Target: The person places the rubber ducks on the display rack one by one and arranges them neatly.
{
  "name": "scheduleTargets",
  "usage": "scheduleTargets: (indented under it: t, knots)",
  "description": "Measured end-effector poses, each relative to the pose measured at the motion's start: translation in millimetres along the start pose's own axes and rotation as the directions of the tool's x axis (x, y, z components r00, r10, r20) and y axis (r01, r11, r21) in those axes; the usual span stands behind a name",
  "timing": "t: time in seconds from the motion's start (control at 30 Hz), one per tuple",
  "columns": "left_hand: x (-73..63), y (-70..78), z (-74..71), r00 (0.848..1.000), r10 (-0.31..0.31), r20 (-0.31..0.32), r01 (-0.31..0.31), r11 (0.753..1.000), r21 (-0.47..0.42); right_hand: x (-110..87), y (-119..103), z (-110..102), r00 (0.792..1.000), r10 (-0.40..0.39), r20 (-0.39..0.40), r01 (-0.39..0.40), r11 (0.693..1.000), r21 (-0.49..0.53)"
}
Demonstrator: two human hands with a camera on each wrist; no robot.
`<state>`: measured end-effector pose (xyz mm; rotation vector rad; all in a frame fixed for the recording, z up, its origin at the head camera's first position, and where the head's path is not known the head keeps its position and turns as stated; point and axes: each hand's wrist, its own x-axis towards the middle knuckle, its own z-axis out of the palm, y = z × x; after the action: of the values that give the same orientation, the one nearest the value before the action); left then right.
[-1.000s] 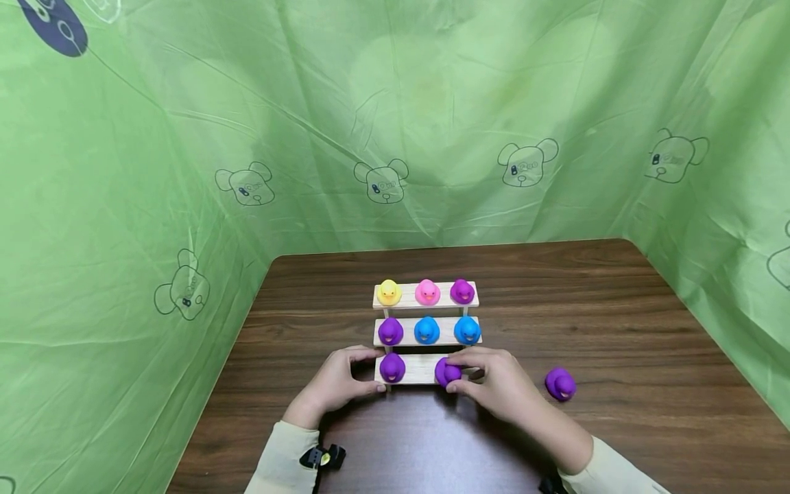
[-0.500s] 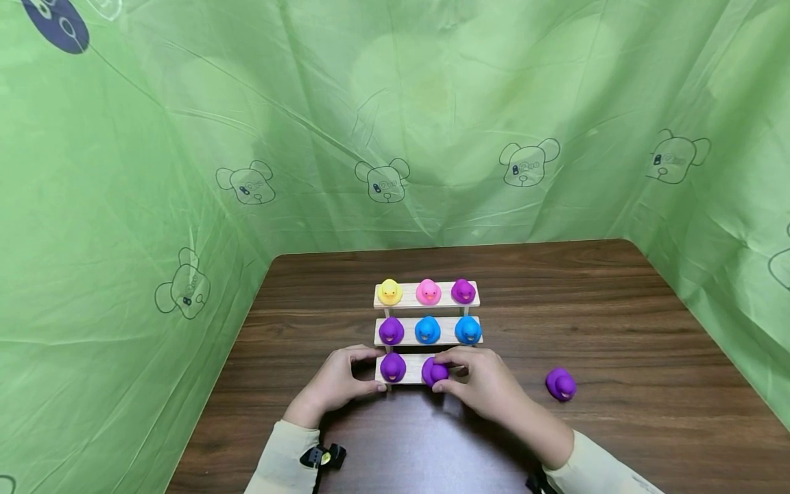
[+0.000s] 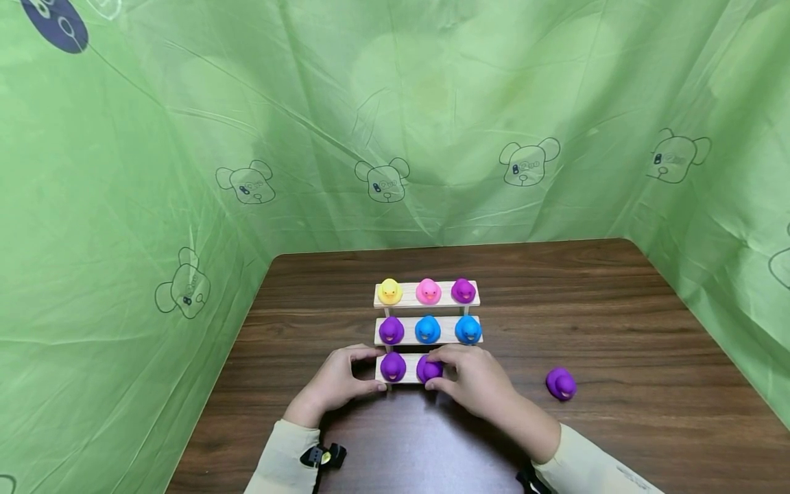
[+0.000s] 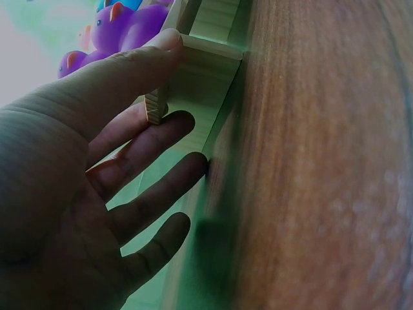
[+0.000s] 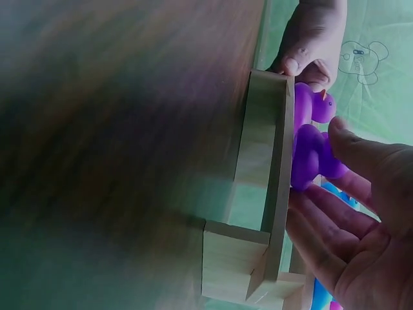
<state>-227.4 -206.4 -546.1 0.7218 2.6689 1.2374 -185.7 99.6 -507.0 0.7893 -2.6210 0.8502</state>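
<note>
A three-tier wooden display rack (image 3: 410, 374) carries small rubber ducks. My left hand (image 3: 334, 381) holds the left end of the lowest tier, thumb at the front edge and fingers behind; the lower fingers spread apart in the left wrist view. On that tier, a purple duck (image 3: 393, 368) sits at the left. My right hand (image 3: 474, 379) pinches a second purple duck (image 5: 308, 158) near the tier's middle, thumb in front and fingers behind. The right hand covers the tier's right part in the head view; a bare stretch of board (image 5: 277, 206) shows in the right wrist view.
Higher tiers hold a yellow duck (image 3: 389, 292), a pink duck (image 3: 428, 292), blue ducks (image 3: 427, 330) and more purple ones. One purple duck (image 3: 560, 384) lies on the brown table (image 3: 617, 309), right of the rack. Green cloth (image 3: 432, 137) surrounds the table.
My right hand has slid the purple duck leftward along the lowest tier, from the right part to the middle, close to the left duck. The left hand has stayed in place.
</note>
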Motion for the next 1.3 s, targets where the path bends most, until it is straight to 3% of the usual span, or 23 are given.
scheduleTargets:
  t: [0.27,1.3]
  knots:
    - [1.4,0.1,-0.3,1.0,-0.002,0.001,0.002,1.0,-0.001,3.7,-2.1,0.7,0.999,0.028,0.019,-0.027,0.998,-0.048]
    - [0.4,-1.8,1.4,1.0,-0.021,0.001,0.021,1.0,-0.012,4.7,-3.5,2.6,0.997,0.07,0.039,-0.067,0.995,-0.067]
